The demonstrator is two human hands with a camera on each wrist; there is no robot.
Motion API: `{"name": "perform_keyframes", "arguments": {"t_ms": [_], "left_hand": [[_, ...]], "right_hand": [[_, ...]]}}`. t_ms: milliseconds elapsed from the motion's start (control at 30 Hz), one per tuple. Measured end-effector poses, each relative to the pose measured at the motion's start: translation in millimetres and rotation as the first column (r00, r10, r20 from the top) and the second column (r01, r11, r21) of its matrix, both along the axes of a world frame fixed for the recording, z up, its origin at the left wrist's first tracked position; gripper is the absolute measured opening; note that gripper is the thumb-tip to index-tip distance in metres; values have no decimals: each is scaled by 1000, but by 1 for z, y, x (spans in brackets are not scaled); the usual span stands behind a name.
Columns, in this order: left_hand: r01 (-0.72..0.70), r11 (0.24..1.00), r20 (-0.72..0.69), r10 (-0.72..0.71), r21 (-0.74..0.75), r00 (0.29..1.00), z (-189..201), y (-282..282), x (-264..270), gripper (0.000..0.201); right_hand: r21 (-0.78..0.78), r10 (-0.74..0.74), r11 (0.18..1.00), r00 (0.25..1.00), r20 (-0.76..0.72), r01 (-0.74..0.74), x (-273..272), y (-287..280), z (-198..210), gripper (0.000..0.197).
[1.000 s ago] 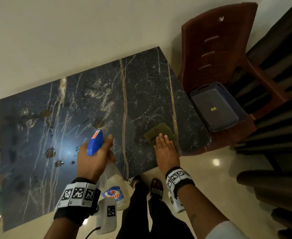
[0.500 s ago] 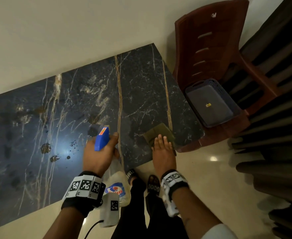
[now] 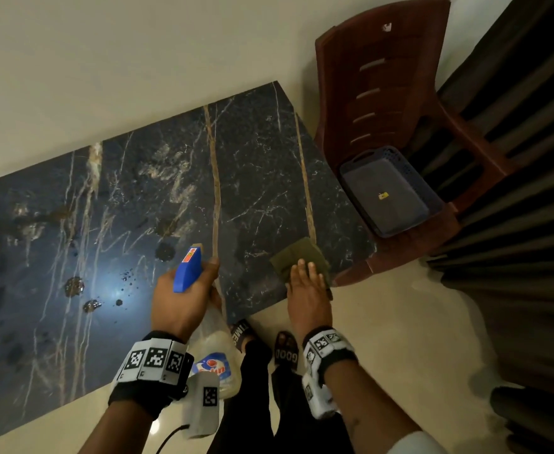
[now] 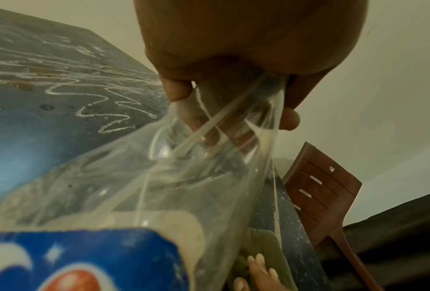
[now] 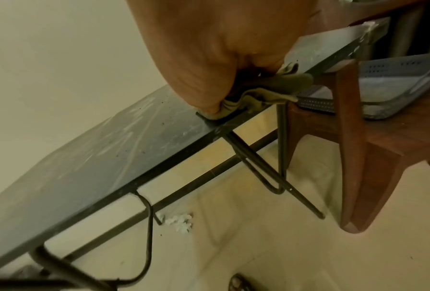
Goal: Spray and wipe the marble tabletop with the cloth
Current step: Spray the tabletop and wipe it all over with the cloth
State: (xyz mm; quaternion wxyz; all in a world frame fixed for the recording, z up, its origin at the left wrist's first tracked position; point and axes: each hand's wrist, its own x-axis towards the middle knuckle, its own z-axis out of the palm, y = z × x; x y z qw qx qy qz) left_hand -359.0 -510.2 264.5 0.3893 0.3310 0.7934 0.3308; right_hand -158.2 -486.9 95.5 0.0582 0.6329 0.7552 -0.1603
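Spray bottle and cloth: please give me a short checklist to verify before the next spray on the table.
1. Left hand grips spray bottle at the neck: ok.
2. Blue spray head points over the marble tabletop, not the floor: ok.
3. A finger on the trigger: cannot tell, the hand hides it.
4. Right hand rests flat on the green cloth, ready to wipe: ok.
5. Cloth lies fully on the tabletop: not ok, its corner hangs over the near edge in the right wrist view.
6. Dirt to treat: ok, dark spots and white scribbles remain on the left part.
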Motion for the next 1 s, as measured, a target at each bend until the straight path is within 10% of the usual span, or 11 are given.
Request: {"name": "perform_keyframes", "arguments": {"t_ms": [167,400,700,1000], "left_hand": [[15,1000,-15,-15,-2,1000,2,-1,-2,42],[4,1000,-14,-4,22,1000,2,-6,-7,43],[71,997,-27,-71,-23,997,-3,1,6,40],[33,999,-37,-33,-10,999,-3,-1,-6,46]], "right_hand": [[-32,265,963,963,-47,-267,26,5,3,52],[-23,-85,996,996,4,85,25,44,16,50],[-62,322,945,947,9,-321,7,-11,-1,55],[9,-43,999,999,-5,43,1,-3,6,51]]}}
